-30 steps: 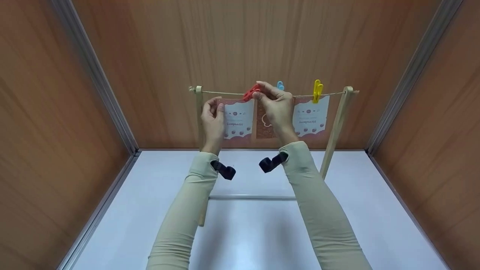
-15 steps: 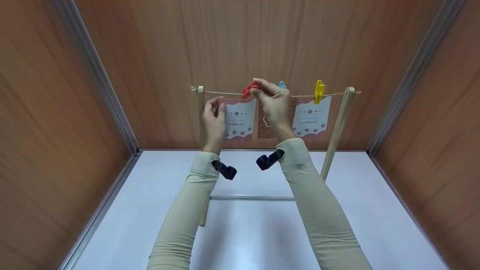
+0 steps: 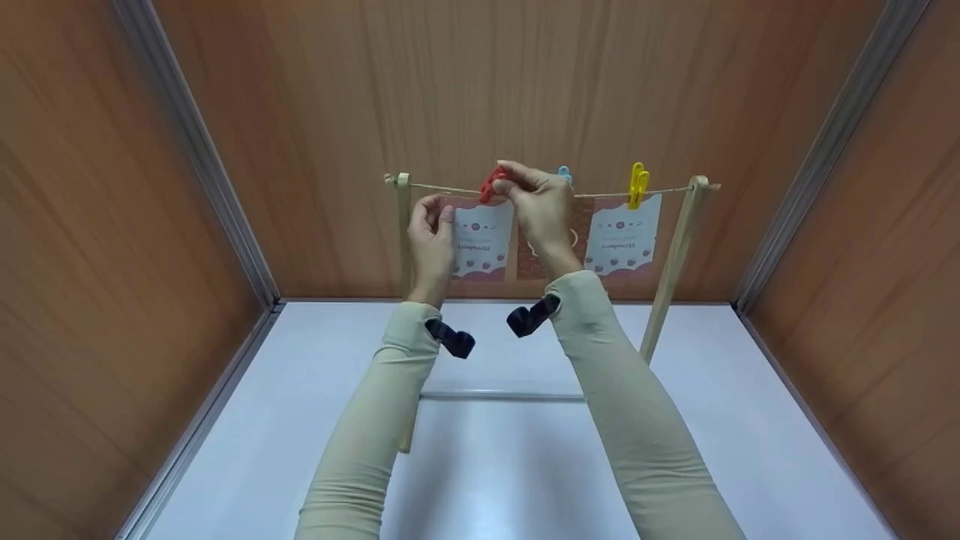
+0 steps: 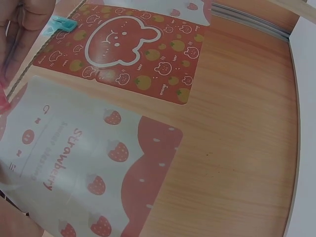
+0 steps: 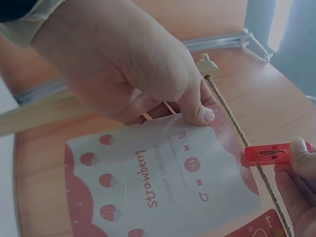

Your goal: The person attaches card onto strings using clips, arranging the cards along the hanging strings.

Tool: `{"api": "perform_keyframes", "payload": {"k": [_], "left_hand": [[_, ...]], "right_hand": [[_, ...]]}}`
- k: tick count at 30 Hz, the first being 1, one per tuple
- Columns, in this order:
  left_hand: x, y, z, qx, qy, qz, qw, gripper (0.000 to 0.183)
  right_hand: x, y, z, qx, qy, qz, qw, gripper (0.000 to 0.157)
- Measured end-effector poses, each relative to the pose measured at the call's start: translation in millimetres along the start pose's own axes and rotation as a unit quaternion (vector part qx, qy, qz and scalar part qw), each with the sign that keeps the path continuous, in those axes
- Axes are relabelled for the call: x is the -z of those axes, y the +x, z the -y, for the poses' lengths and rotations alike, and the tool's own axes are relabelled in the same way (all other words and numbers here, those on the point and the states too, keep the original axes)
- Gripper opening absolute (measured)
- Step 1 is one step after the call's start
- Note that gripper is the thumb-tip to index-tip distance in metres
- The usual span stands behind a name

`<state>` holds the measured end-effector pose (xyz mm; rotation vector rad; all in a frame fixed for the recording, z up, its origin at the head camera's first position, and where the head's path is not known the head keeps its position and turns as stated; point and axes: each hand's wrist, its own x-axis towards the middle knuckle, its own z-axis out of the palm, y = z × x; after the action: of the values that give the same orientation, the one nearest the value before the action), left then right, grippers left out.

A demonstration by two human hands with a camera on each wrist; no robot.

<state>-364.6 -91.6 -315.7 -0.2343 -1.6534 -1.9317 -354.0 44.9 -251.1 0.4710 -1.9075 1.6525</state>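
Note:
In the head view my left hand (image 3: 433, 244) pinches the left edge of a strawberry-print card (image 3: 482, 244), its thumb on the front face. My right hand (image 3: 544, 210) pinches a red clothespin (image 3: 490, 186) at its handle end. In the right wrist view, the jaws of that clothespin straddle the twine line (image 5: 232, 118) at the card's pink top edge. A brown bear-print card (image 4: 128, 49) hangs beside it under a light-blue clothespin (image 4: 60, 23). Farther right, a yellow clothespin (image 3: 637, 185) holds another strawberry card (image 3: 622, 234) on the line.
Wooden posts stand at both ends of the line, the left post (image 3: 406, 225) behind my left hand and the right post (image 3: 671, 277) leaning outward. A white table (image 3: 495, 465) lies below. Wood-grain panels (image 3: 480, 90) with metal edging enclose the back and sides.
My right hand has shifted left, lifting the red clothespin off the line and lowering it again onto the line at the card's top edge. My left hand stays on the card's edge.

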Motion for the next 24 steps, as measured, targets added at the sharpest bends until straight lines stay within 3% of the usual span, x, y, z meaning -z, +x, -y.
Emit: {"api": "perform_keyframes", "payload": {"k": [17, 24], "left_hand": [[-2.2, -0.3, 3.1, -0.010, -0.008, 0.002, 0.9999, 0.023], [-2.6, -1.1, 4.6, -0.009, -0.010, -0.003, 0.9999, 0.022]], "right_hand": [[-4.5, -0.5, -2.2, 0.016, -0.077, 0.029, 0.996, 0.026], [-6.5, -1.0, -3.0, 0.050, -0.102, 0.037, 0.993, 0.027]]}}
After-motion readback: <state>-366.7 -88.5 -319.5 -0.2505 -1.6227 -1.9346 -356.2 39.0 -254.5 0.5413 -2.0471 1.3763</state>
